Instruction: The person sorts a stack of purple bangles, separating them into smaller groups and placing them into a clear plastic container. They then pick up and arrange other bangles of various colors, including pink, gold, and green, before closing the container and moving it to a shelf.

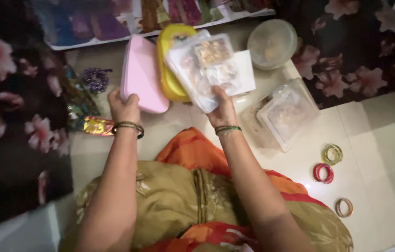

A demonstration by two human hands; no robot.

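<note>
Our left hand [123, 106] has its fingers curled over the near end of a pink lid [142, 73], which leans tilted against a yellow box [168, 65] on the tiled floor [374, 140]. Our right hand [222, 110] has its fingers clamped on clear packets [209, 70] of trinkets, held above the yellow box. A clear tub [287, 114] sits just right of that hand; three bangle stacks [331, 154] lie farther right.

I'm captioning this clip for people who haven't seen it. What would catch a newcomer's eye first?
Top centre, the right hand holds up a stack of clear packets of small ornaments, and the left hand grips a pink lid beside a yellow box. At lower right, three sets of bangles lie on the pale tiled floor.
</note>
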